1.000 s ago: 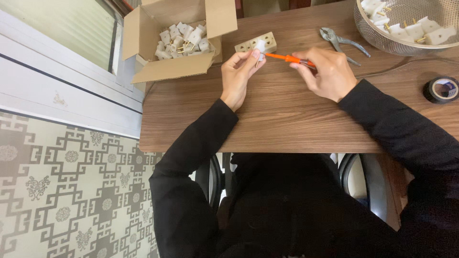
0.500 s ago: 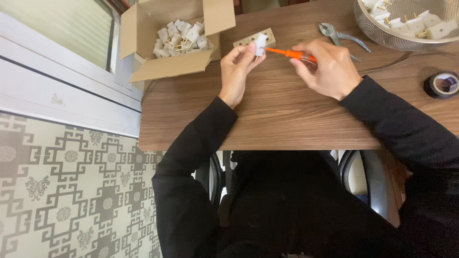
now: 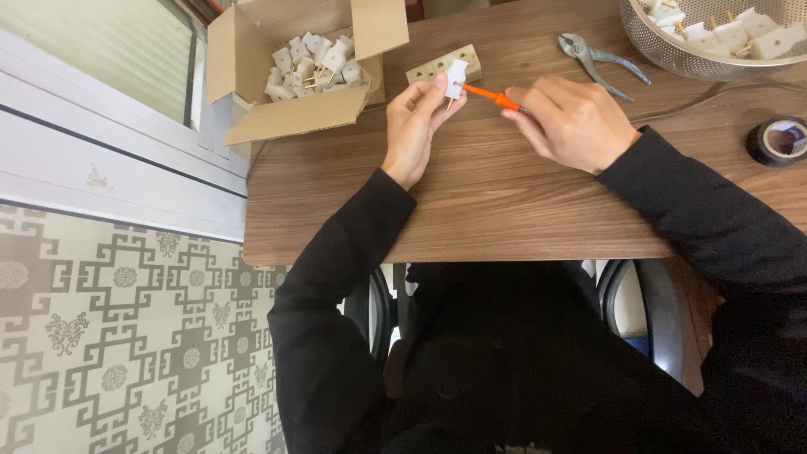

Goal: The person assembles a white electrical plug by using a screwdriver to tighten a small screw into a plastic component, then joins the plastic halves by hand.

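Wooden table point(image 3: 504, 193), person in black sleeves seated at it, looking down.

Open cardboard box point(image 3: 277, 76) at the table's far left corner, holding a pile of white plugs point(image 3: 313, 63). Metal mesh bowl point(image 3: 714, 50) at far right, more white plugs in it. Beige socket strip point(image 3: 433, 67) lies on the table beside the box, just behind the left hand. Pliers point(image 3: 597, 57) lie between the strip and the bowl. Roll of black tape point(image 3: 777, 140) near the right edge, well apart from the hands.

Left hand point(image 3: 414, 126): fingers closed on one white plug point(image 3: 456, 77), held up above the table, prongs pointing down.

Right hand point(image 3: 572, 122): closed around an orange-handled screwdriver point(image 3: 489, 95), held roughly level, tip at the plug's side.
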